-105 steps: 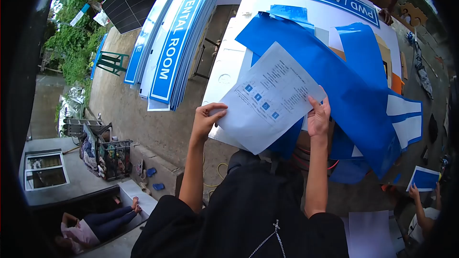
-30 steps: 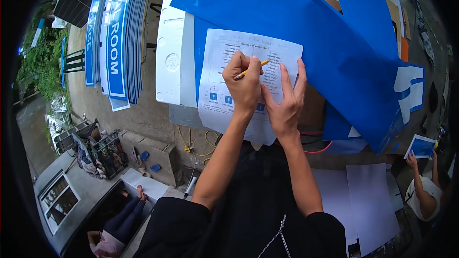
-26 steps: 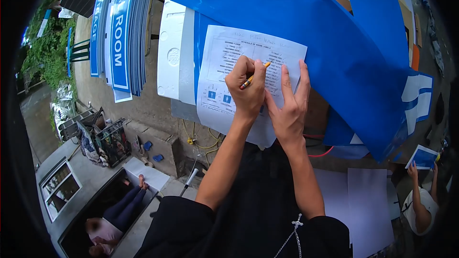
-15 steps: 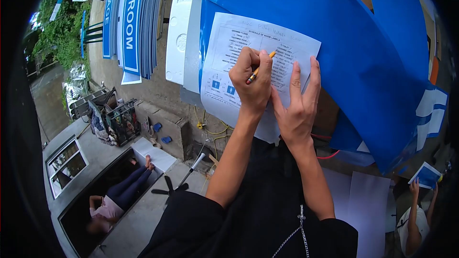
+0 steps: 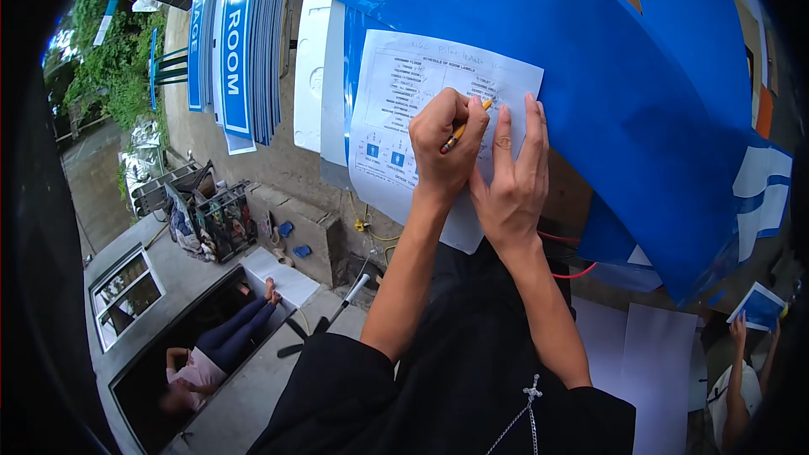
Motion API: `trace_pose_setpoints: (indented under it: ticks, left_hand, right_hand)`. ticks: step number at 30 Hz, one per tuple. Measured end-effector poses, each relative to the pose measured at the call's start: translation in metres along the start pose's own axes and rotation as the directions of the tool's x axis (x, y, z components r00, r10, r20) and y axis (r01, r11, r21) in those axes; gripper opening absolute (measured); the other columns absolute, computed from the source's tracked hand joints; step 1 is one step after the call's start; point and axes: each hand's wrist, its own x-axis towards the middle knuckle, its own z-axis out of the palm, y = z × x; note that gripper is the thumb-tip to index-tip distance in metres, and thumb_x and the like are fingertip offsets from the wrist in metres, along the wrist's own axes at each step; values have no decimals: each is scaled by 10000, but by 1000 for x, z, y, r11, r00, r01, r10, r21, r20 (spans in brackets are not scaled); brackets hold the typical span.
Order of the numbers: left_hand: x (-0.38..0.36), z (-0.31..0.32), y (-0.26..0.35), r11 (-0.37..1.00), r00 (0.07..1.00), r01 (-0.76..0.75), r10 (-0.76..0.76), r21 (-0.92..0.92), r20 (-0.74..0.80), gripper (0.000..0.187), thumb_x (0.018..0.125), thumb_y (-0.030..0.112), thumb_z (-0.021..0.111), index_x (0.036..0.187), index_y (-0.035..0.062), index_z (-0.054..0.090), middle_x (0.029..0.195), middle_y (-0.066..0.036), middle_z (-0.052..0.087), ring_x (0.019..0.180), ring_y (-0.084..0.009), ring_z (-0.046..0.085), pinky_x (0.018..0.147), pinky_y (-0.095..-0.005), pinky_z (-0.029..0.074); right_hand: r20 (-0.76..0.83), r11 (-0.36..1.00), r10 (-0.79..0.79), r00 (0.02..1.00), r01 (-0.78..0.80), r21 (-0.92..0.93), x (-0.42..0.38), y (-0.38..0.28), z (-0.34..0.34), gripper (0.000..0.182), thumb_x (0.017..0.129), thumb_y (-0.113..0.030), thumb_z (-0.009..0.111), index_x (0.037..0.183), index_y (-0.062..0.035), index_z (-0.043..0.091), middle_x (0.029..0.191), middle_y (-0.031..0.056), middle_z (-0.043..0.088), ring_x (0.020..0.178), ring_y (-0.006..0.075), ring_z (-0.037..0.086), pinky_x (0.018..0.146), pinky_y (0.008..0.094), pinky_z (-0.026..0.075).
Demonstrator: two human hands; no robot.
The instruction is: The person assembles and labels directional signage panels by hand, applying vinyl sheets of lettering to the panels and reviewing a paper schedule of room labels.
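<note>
A printed paper sheet point(image 5: 392, 105), headed as a schedule of room labels with handwriting at its top, lies over a large blue sheet point(image 5: 539, 25). My left hand point(image 5: 447, 139) is closed around a yellow pencil point(image 5: 458, 134), its tip hidden or too small to see against the right column of the list. Beside it, my right hand point(image 5: 514, 181) rests on the paper's right part with fingers stretched out, holding nothing. Both hands cover much of the lower right of the printed list.
Stacked blue-and-white room signs point(image 5: 240, 59) stand at upper left, beside a white foam block point(image 5: 313, 76). Below left are a concrete step point(image 5: 299, 211), blue slippers, and a person point(image 5: 202, 362) in a doorway. At lower right, another person's hands point(image 5: 740, 329) hold a blue-and-white sheet.
The view has shifted slightly, and the paper sits a little farther left in it. My left hand with the pencil has moved slightly lower along the list. My right hand stays on the paper.
</note>
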Motion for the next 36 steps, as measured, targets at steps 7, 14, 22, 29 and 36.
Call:
trace_pose_setpoints:
  ticks: [7, 14, 22, 29, 36]
  left_hand:
    - [0, -2, -2, 999, 999, 7, -6, 34, -36, 313, 838, -18, 630, 623, 33, 408, 522, -40, 443, 453, -95, 397, 438, -278, 323]
    - [-2, -2, -2, 997, 991, 47, -37, 69, -132, 332, 859, -7, 621, 633, 42, 383, 516, -29, 444, 456, -66, 384, 430, -270, 311]
    - [2, -7, -2, 971, 980, 161, -178, -177, -86, 308, 920, 49, 596, 668, 60, 419, 635, -23, 547, 577, -39, 445, 521, -197, 352]
    - [9, -67, -4, 915, 926, 190, -287, -356, -245, 170, 978, 210, 509, 861, 87, 497, 970, -125, 612, 973, -144, 527, 858, -304, 411]
    - [48, -126, -7, 978, 985, 146, -129, 152, -113, 289, 926, -31, 391, 1113, 5, 608, 1189, -122, 576, 949, -182, 624, 743, -247, 480]
  right_hand:
    - [-6, 1000, -6, 1000, 6, -6, -1, 0, 2, 612, 783, -208, 744, 1262, 98, 516, 1397, 287, 372, 1269, 466, 424, 1014, 490, 432]
    - [8, 1000, 2, 1000, -2, -1, -2, -1, 1, 637, 765, -202, 759, 1271, 93, 509, 1410, 279, 357, 1285, 455, 410, 1030, 487, 415]
    - [1, 1000, 5, 1000, -5, 15, -3, -1, 2, 648, 758, -197, 764, 1280, 86, 504, 1422, 270, 343, 1297, 445, 395, 1040, 478, 403]
    - [-30, 989, 35, 999, -30, 143, -5, -4, -1, 690, 744, -123, 775, 1330, 35, 448, 1424, 287, 283, 1301, 451, 372, 1034, 471, 405]
    - [-66, 940, 162, 985, -134, 315, -3, -23, -14, 742, 722, 74, 735, 1375, -72, 413, 1377, 243, 295, 1081, 380, 504, 864, 429, 479]
